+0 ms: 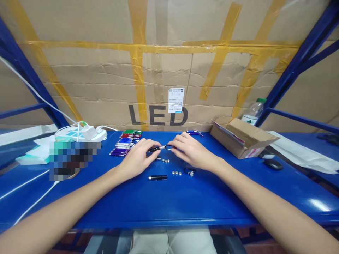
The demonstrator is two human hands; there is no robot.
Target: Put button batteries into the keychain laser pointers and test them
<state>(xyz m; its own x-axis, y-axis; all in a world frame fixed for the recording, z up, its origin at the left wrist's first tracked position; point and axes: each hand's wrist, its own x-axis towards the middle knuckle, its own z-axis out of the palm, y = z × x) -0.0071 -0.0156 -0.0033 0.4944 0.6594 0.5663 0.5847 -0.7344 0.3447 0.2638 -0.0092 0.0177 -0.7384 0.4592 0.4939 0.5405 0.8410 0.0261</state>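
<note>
My left hand [140, 155] pinches the black body of a small keychain flashlight [154, 149] between thumb and fingers. At its silver end, my right hand [192, 150] is closed on a black carabiner clip [168, 147]. Just below the hands lie three button cells [166, 161], beside another black tube [158, 158] partly hidden by the left hand. Nearer to me, a black flashlight tube [158, 177] lies flat. Right of it are three more button cells [177, 173] and a second black carabiner [189, 171] with a silver end piece.
Rows of coloured keychain flashlights [127, 143] lie behind my left hand; blue and purple ones [194, 133] lie at the back. An open cardboard box [242, 137], black mouse [273, 164] and bottle [254, 111] stand right. A white power strip [99, 135] with cables is left.
</note>
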